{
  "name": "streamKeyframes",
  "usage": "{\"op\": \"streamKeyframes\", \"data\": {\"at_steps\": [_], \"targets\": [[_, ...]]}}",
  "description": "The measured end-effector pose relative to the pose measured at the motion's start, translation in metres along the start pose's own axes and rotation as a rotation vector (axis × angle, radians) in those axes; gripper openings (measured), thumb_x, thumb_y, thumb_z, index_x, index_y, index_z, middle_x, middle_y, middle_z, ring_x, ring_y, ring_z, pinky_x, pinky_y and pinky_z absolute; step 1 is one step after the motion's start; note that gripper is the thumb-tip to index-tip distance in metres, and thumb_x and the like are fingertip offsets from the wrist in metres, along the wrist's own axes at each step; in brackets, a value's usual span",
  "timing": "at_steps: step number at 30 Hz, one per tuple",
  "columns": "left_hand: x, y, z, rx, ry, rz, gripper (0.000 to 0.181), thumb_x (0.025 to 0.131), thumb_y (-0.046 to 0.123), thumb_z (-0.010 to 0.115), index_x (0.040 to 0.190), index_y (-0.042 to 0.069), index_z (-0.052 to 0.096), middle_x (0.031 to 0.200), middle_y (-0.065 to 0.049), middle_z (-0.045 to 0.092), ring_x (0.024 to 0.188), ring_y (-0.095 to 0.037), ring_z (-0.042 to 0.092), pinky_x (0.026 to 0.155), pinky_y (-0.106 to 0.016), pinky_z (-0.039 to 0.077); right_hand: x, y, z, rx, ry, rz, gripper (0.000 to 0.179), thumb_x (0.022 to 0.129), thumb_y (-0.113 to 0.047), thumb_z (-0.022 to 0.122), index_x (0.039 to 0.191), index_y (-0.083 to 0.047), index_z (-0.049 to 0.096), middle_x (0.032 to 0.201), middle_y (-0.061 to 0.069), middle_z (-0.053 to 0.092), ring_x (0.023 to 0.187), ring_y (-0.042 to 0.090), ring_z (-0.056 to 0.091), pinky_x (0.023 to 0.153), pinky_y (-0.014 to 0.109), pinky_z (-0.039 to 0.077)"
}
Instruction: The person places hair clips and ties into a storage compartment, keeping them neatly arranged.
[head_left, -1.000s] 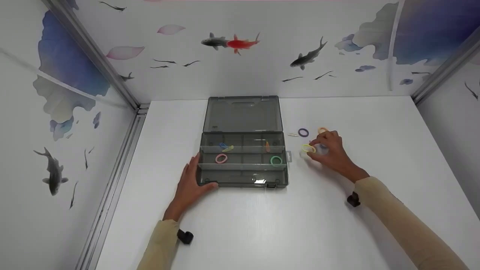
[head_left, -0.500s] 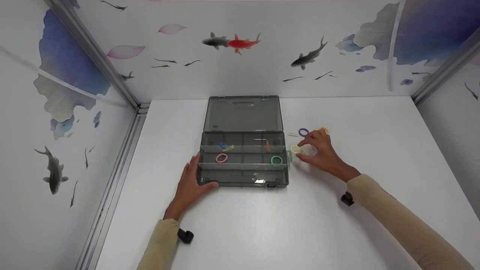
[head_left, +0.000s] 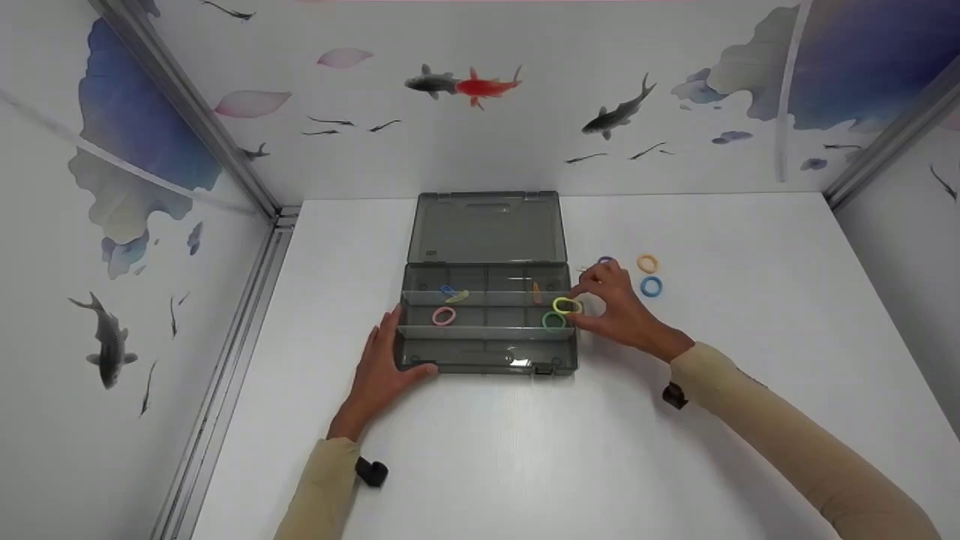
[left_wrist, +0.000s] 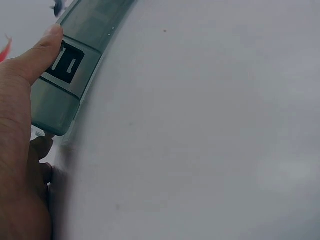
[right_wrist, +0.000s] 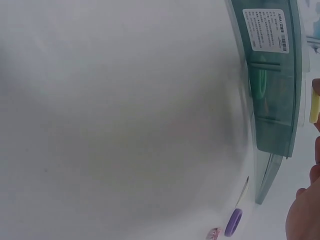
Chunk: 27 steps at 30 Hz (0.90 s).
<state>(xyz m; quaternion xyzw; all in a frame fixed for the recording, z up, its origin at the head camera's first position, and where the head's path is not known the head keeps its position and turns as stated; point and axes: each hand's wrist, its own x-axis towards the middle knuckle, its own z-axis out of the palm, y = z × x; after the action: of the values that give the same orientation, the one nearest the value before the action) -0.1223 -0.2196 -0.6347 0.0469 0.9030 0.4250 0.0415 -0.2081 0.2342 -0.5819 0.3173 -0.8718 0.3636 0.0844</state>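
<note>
Head view has the right hand (head_left: 615,307) pinching a yellow ring (head_left: 556,307) between thumb and fingers, over the right end of the grey box's (head_left: 487,352) middle row, partly overlapping a green ring (head_left: 544,322) from this angle. I'd keep that pinch light, get the whole ring past the side wall and between the dividers (head_left: 487,331), then release low so it doesn't bounce. Left hand (head_left: 379,375) is spread wide round the front-left corner; nice brace imo, just don't shove.

Left wrist view: thumb against the box beside a black patch (left_wrist: 67,62); can't tell how hard it presses.

Right wrist view: just a bit of yellow ring and fingers at the edge, so I'd aim by the head cam.
</note>
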Motion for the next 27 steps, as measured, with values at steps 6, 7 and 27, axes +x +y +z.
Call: {"op": "streamKeyframes", "data": {"at_steps": [6,7,27], "targets": [[0.001,-0.001,0.001,0.011,0.01,0.005,0.126,0.085,0.068,0.089,0.179,0.033,0.013,0.185,-0.014,0.013,0.168,-0.048,0.011,0.126,-0.078,0.02,0.008,-0.007,0.011,0.015,-0.026,-0.016,0.028,0.089,-0.019,0.095,0.11,-0.006,0.082,0.112,0.012,0.061,0.111,0.032,0.045,0.101,0.054,0.033],[0.001,-0.002,0.002,0.011,0.01,0.005,0.126,0.085,0.067,0.089,0.179,0.033,0.013,0.185,-0.014,0.013,0.168,-0.048,0.011,0.127,-0.078,0.02,0.008,-0.007,0.013,0.018,-0.032,-0.018,0.028,0.09,-0.02,0.095,0.11,-0.006,0.082,0.112,0.012,0.061,0.111,0.031,0.045,0.1,0.054,0.033],[0.001,-0.003,0.002,-0.01,-0.002,-0.004,0.126,0.085,0.068,0.089,0.179,0.036,0.011,0.185,-0.011,0.011,0.169,-0.046,0.009,0.128,-0.077,0.019,0.028,-0.015,0.039,0.039,-0.051,-0.083,0.029,0.091,-0.023,0.094,0.112,-0.006,0.083,0.112,0.013,0.062,0.108,0.032,0.047,0.099,0.054,0.033]]}}
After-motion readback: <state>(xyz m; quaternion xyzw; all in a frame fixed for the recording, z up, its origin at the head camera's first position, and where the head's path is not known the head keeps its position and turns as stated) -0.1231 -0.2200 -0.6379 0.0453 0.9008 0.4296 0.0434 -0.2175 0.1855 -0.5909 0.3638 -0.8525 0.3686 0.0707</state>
